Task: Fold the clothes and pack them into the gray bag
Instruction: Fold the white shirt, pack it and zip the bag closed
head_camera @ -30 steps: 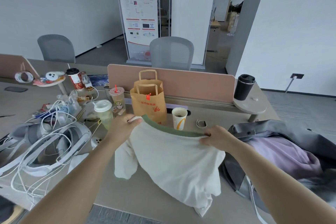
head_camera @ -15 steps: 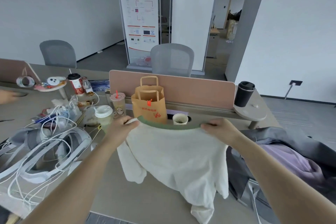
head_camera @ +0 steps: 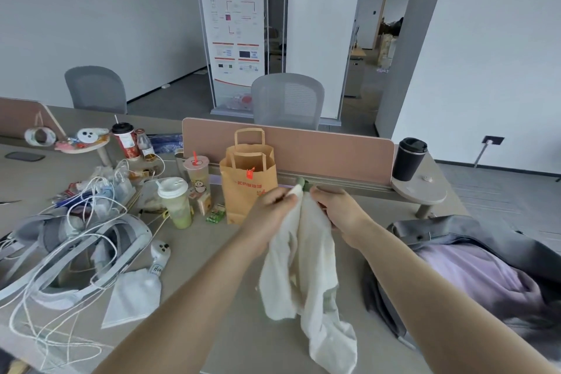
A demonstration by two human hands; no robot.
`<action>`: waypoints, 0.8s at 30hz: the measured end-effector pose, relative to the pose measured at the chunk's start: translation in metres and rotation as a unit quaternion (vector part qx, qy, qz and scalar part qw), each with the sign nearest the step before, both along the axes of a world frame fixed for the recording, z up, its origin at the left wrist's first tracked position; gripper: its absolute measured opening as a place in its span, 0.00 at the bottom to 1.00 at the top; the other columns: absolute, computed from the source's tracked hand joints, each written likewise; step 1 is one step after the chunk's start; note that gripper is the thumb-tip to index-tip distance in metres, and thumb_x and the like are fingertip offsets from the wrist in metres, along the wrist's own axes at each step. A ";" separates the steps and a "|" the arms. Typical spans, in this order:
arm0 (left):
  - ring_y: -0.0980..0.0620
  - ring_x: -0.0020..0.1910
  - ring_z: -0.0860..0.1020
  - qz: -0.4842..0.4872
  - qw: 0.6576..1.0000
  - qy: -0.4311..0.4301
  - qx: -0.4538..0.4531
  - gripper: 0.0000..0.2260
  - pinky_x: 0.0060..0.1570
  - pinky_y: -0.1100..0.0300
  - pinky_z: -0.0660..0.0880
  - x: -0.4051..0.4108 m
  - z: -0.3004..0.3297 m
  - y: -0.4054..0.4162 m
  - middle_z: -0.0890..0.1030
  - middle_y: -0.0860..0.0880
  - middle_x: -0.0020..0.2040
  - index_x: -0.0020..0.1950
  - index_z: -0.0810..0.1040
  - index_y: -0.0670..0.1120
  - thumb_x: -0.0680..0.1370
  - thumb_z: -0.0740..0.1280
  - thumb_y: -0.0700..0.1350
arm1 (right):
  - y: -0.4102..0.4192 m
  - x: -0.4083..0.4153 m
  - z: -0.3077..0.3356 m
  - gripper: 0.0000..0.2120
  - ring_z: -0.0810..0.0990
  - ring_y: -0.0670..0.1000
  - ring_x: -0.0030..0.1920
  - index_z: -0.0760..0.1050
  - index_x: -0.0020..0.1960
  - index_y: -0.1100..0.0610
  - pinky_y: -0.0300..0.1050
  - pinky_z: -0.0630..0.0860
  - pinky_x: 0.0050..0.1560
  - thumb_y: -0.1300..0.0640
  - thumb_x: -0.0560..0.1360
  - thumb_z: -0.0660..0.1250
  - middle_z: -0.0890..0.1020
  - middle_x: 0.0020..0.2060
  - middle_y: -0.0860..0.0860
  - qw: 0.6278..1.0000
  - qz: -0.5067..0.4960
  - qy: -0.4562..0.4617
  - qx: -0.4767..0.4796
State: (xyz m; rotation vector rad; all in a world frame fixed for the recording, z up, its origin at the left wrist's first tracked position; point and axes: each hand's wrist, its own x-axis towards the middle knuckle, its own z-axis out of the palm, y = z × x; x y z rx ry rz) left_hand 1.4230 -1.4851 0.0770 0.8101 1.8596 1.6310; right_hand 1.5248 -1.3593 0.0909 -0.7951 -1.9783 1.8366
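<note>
Left of the gray bag (head_camera: 449, 231), both hands, left hand (head_camera: 267, 215) and right hand (head_camera: 340, 209), pinch the white garment (head_camera: 306, 270) doubled lengthwise; folding unfinished, lilac clothing (head_camera: 473, 276) already packed.

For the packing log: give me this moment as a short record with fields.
garment: white top with green trim, held up over the desk, hanging doubled
left hand: grips the top's upper edge
right hand: grips the same edge, close beside the left hand
gray bag: open on the right, purple garment inside
stage: top not yet in the bag
nearby: paper bag behind the hands
</note>
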 end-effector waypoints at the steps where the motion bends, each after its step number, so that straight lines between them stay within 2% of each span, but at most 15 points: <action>1: 0.45 0.46 0.78 -0.009 1.000 0.011 0.007 0.10 0.47 0.54 0.70 0.005 0.000 0.002 0.83 0.44 0.48 0.50 0.82 0.56 0.72 0.66 0.55 | -0.002 0.001 0.000 0.14 0.76 0.46 0.28 0.79 0.40 0.53 0.35 0.68 0.28 0.55 0.82 0.60 0.79 0.29 0.48 1.000 0.001 -0.005 -0.009; 3: 0.51 0.45 0.76 -0.024 0.999 0.026 0.009 0.08 0.47 0.57 0.69 0.009 0.000 0.003 0.81 0.47 0.46 0.51 0.81 0.58 0.73 0.66 0.51 | -0.002 0.003 0.001 0.14 0.77 0.50 0.32 0.79 0.39 0.53 0.39 0.69 0.33 0.54 0.80 0.61 0.78 0.32 0.52 1.000 -0.010 0.003 -0.020; 5: 0.51 0.46 0.78 -0.041 0.998 0.037 0.000 0.11 0.48 0.59 0.70 0.012 0.002 0.003 0.82 0.48 0.47 0.53 0.81 0.57 0.72 0.65 0.51 | -0.001 0.005 0.002 0.11 0.72 0.54 0.38 0.78 0.42 0.56 0.47 0.65 0.38 0.51 0.76 0.62 0.74 0.36 0.56 1.000 -0.015 -0.005 -0.009; 6: 0.50 0.49 0.79 -0.049 0.998 0.037 0.001 0.13 0.49 0.59 0.71 0.012 0.001 0.003 0.82 0.48 0.49 0.54 0.81 0.57 0.71 0.64 0.50 | -0.001 0.005 0.003 0.11 0.71 0.55 0.38 0.78 0.44 0.57 0.48 0.65 0.39 0.50 0.76 0.62 0.73 0.37 0.56 1.000 -0.022 -0.005 -0.008; 9: 0.50 0.54 0.79 -0.067 0.997 0.042 0.010 0.12 0.53 0.57 0.72 0.012 0.000 0.003 0.82 0.51 0.52 0.57 0.80 0.56 0.76 0.62 0.47 | 0.001 0.007 0.006 0.12 0.74 0.54 0.37 0.78 0.44 0.58 0.43 0.68 0.36 0.54 0.80 0.59 0.76 0.35 0.56 0.999 -0.032 0.004 -0.015; 12: 0.55 0.54 0.79 -0.078 0.995 0.065 0.012 0.13 0.56 0.58 0.73 0.013 -0.003 0.005 0.82 0.55 0.53 0.59 0.79 0.56 0.79 0.61 0.44 | 0.004 0.008 0.008 0.16 0.77 0.53 0.35 0.79 0.42 0.58 0.39 0.71 0.33 0.51 0.81 0.60 0.79 0.33 0.54 1.000 -0.018 0.016 -0.014; 14: 0.58 0.47 0.80 -0.099 0.993 0.066 0.010 0.16 0.48 0.61 0.77 0.013 -0.003 0.008 0.82 0.54 0.50 0.59 0.79 0.56 0.80 0.58 0.39 | 0.006 0.008 0.009 0.15 0.81 0.52 0.36 0.83 0.45 0.58 0.37 0.74 0.32 0.50 0.80 0.62 0.84 0.35 0.53 1.000 -0.004 0.024 -0.003; 16: 0.56 0.38 0.80 -0.107 0.993 0.038 0.015 0.21 0.39 0.62 0.77 0.012 -0.003 0.007 0.81 0.52 0.43 0.55 0.80 0.55 0.81 0.54 0.33 | 0.009 0.009 0.011 0.11 0.83 0.53 0.40 0.83 0.47 0.59 0.38 0.77 0.36 0.55 0.80 0.64 0.85 0.40 0.54 0.999 -0.020 0.039 0.001; 19: 0.51 0.36 0.79 -0.054 0.998 -0.033 0.030 0.19 0.37 0.58 0.81 0.009 -0.006 0.005 0.79 0.46 0.42 0.50 0.82 0.44 0.79 0.54 0.29 | 0.014 0.014 0.015 0.11 0.83 0.60 0.44 0.81 0.45 0.63 0.45 0.78 0.45 0.59 0.79 0.63 0.85 0.42 0.59 0.996 -0.044 0.068 -0.020; 21: 0.49 0.42 0.79 0.011 1.000 -0.022 0.012 0.13 0.39 0.61 0.80 -0.001 -0.016 0.007 0.78 0.44 0.46 0.53 0.80 0.42 0.78 0.59 0.31 | 0.019 0.017 0.021 0.14 0.81 0.67 0.52 0.80 0.48 0.67 0.52 0.75 0.53 0.56 0.77 0.63 0.83 0.49 0.65 0.997 -0.017 0.076 -0.027; 22: 0.50 0.48 0.78 0.016 1.000 -0.016 0.004 0.11 0.44 0.61 0.78 -0.005 -0.019 0.008 0.78 0.45 0.51 0.57 0.78 0.43 0.77 0.64 0.35 | 0.021 0.020 0.027 0.15 0.81 0.67 0.53 0.80 0.49 0.67 0.54 0.74 0.55 0.56 0.76 0.63 0.82 0.52 0.66 0.996 0.007 0.081 -0.032; 24: 0.53 0.60 0.75 -0.054 0.998 -0.041 -0.005 0.22 0.60 0.58 0.73 -0.009 -0.015 0.011 0.77 0.52 0.62 0.66 0.74 0.49 0.73 0.72 0.48 | 0.023 0.024 0.043 0.17 0.80 0.64 0.56 0.79 0.54 0.69 0.54 0.73 0.59 0.56 0.75 0.63 0.81 0.54 0.67 0.993 0.066 0.091 -0.035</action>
